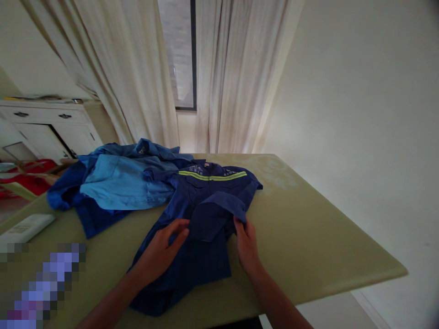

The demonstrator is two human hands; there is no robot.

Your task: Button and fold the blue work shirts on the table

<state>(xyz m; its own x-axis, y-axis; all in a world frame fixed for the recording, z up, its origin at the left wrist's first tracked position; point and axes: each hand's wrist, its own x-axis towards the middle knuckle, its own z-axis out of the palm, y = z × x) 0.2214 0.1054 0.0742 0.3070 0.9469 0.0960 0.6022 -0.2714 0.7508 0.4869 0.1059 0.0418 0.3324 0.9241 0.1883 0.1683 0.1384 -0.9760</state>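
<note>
A dark blue work shirt (202, 214) with a yellow-green reflective stripe lies spread on the greenish table (308, 237). One sleeve is folded across its front. My left hand (161, 251) rests flat on the shirt's lower left part, fingers touching the folded sleeve's edge. My right hand (245, 242) pinches the folded sleeve's end at the shirt's right side. A heap of lighter blue and dark blue garments (120, 183) lies behind and to the left, touching the shirt.
A white flat object (25, 227) lies at the table's left edge. A white cabinet (51, 125) stands at the back left, red items (27, 178) below it. Cream curtains (226, 77) hang behind the table around a window. The table's right edge is near a white wall.
</note>
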